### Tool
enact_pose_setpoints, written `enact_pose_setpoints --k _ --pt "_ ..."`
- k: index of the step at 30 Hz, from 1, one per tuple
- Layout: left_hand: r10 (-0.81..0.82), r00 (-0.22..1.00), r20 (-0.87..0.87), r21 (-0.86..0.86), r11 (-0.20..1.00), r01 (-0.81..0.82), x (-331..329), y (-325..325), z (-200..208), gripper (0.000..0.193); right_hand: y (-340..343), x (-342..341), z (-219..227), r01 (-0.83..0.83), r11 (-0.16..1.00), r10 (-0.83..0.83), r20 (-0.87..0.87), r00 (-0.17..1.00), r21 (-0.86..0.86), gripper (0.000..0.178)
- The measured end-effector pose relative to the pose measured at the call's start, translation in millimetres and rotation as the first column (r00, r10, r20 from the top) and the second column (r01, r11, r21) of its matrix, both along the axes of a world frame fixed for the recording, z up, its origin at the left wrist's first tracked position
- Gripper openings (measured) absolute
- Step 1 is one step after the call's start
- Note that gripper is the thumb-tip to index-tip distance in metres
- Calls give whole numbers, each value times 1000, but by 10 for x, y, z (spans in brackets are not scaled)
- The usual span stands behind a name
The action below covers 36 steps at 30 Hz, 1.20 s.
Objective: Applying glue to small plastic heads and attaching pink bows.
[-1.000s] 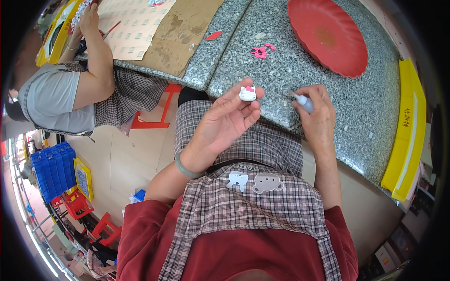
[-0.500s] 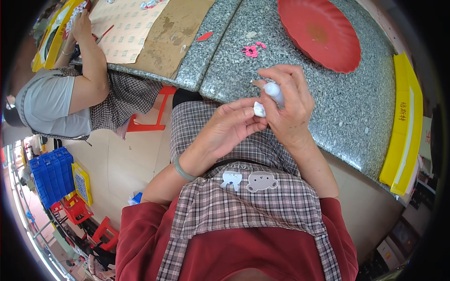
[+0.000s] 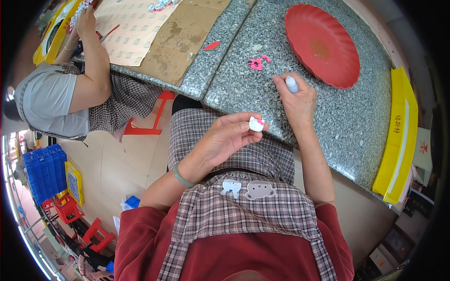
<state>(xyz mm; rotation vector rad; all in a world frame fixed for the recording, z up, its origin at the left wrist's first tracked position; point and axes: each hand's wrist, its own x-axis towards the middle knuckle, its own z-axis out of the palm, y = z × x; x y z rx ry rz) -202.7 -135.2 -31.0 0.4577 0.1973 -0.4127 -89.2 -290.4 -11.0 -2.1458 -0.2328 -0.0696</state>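
My left hand [image 3: 219, 140] is closed, with a small white cat-head-shaped piece [image 3: 256, 124] pinched between thumb and fingers. A pink bow-like spot shows on one corner of that piece. Over the grey speckled table, my right hand [image 3: 301, 102] is closed around a small whitish bottle [image 3: 291, 85], its rounded end turned up. A thin tip shows by these fingertips; whether it belongs to a separate tool I cannot tell. Left of the right hand, several small bright pink pieces with dark spots [image 3: 256, 64] lie on the table.
Beyond my right hand sits a red fluted dish [image 3: 323, 51]. A flat red scrap [image 3: 212, 46] lies near a stained brown board [image 3: 176, 40]. To the left, another person [image 3: 56, 93] works at a patterned sheet [image 3: 133, 35]. A yellow strip [image 3: 398, 136] borders the table's right side.
My right hand has moved away from the white piece, outward over the table, still gripping the bottle. My left hand stays near my lap; the piece's pink bow now shows.
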Motion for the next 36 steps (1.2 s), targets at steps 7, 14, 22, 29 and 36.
enact_pose_setpoints --k 7,14,22,29,36 --pt "22 1000 15 -3 1000 -22 -5 87 -39 30 128 318 -102 -73 989 101 225 969 -129 13" --pt "30 999 21 8 1000 -30 -22 105 -69 29 200 453 -76 -107 941 204 285 937 -322 15" --pt "32 999 24 -2 999 -32 -12 120 -76 30 104 504 -83 -164 914 273 265 925 -371 13" --pt "33 999 30 1 999 -33 -10 110 -78 30 135 511 14 -197 902 282 180 942 -385 16" --pt "38 998 41 -1 999 -38 -12 132 -85 30 22 483 -10 -258 892 352 214 911 -370 16"
